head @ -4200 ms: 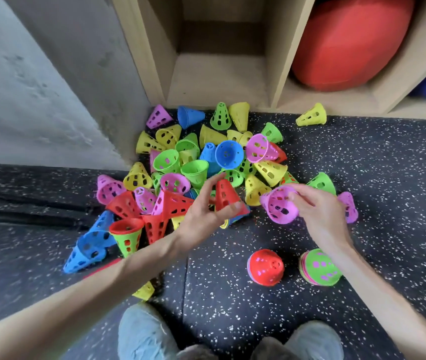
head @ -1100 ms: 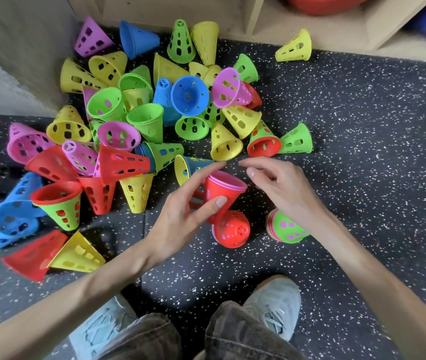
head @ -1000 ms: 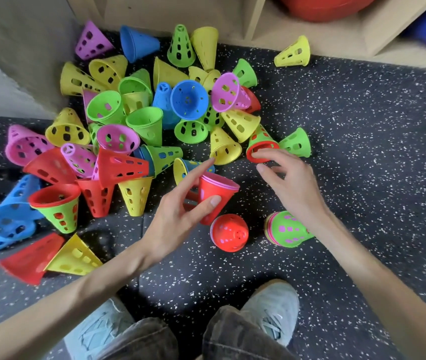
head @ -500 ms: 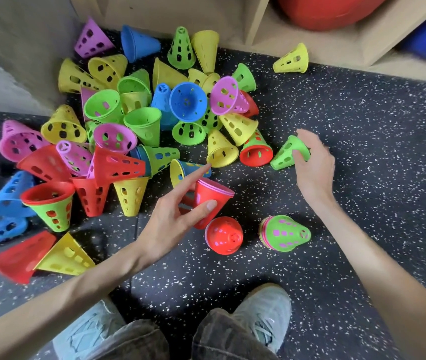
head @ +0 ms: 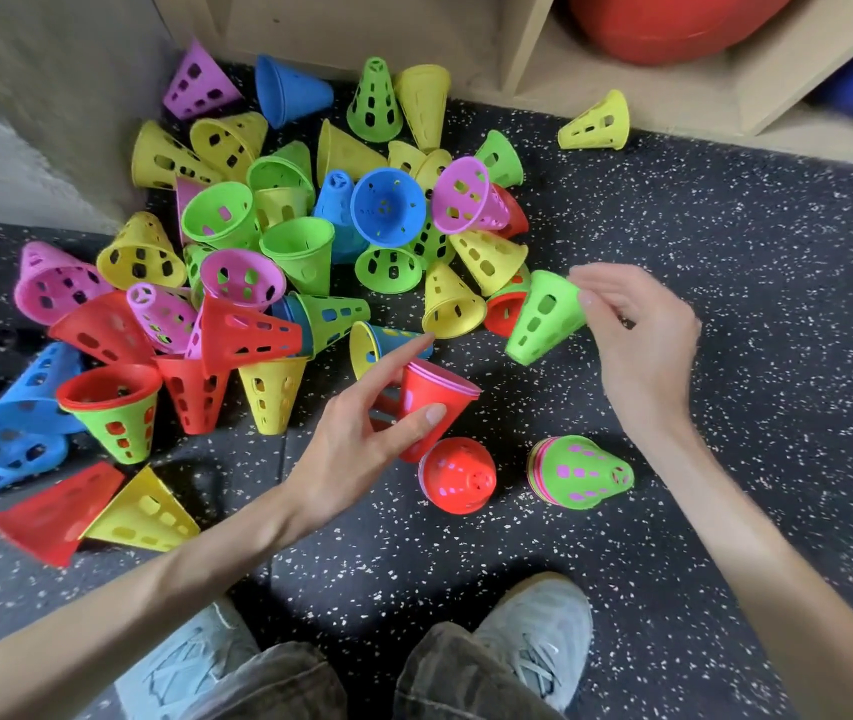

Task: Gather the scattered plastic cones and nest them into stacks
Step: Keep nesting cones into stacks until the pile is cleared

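Nearest the person's shoes [head: 533, 646], two short stacks stand on the speckled floor [head: 725, 356]: a red-topped stack [head: 458, 475] and, just beside it, a green-topped stack [head: 582, 480]. Right above the red one, the left hand [head: 362, 433] holds a red cone [head: 432, 402] mouth-up between thumb and fingers, with what looks like a pink rim nested inside, though that is hard to tell. Farther out, the right hand [head: 637, 335] pinches the narrow end of a green cone [head: 543, 317], lifted and tilted at the edge of the pile of cones [head: 284, 241]. Beyond the pile, one yellow cone [head: 595, 122] lies alone by the wooden shelf [head: 517, 49].
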